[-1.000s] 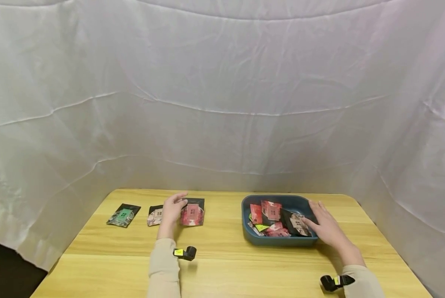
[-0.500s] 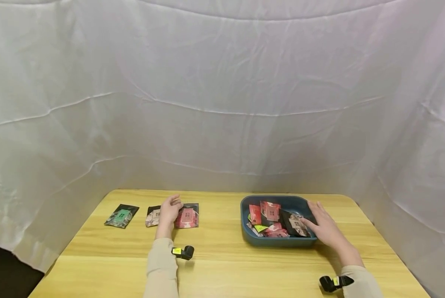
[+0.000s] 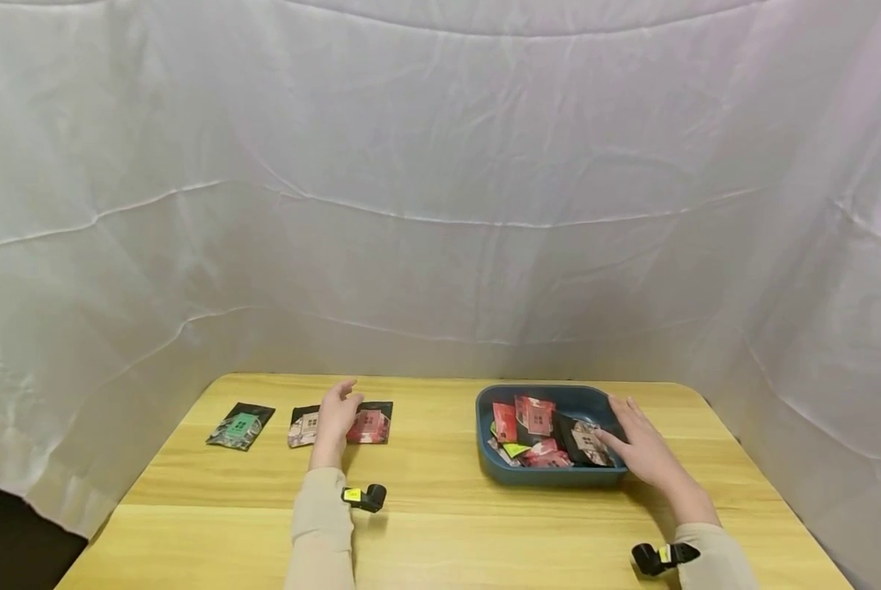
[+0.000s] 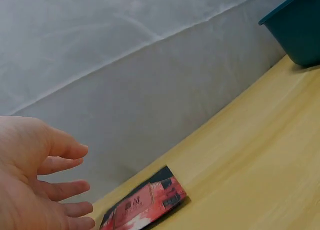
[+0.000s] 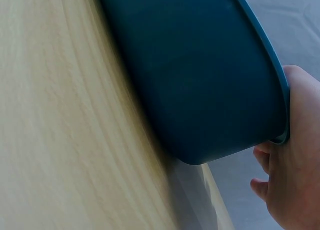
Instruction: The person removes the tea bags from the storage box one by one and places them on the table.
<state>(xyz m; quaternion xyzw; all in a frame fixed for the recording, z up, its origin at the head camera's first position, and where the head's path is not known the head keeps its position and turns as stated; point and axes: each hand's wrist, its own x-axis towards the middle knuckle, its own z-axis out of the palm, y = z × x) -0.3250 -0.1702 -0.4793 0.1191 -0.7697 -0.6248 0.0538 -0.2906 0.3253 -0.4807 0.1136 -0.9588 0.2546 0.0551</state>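
My left hand (image 3: 337, 416) hovers beside a black and red sachet (image 3: 370, 424) lying flat on the table. In the left wrist view the fingers of that hand (image 4: 30, 175) are loosely spread, apart from the red sachet (image 4: 142, 205). Partly behind the hand, to its left, lies a black and beige sachet (image 3: 305, 427); farther left is a black and green one (image 3: 241, 427). My right hand (image 3: 650, 449) holds the right rim of a dark blue plastic basin (image 3: 551, 477), thumb over the inside and fingers outside. Several sachets, including a red one (image 3: 534, 416), fill the basin.
The wooden table (image 3: 440, 533) carries the sachets in a row at its left and the basin at its right. A pale curtain (image 3: 440, 270) hangs behind the table and along both sides.
The red sachet has shifted left, closer to the beige one, along with my left hand. Those fingers have now come away from it. My right hand stays on the basin.
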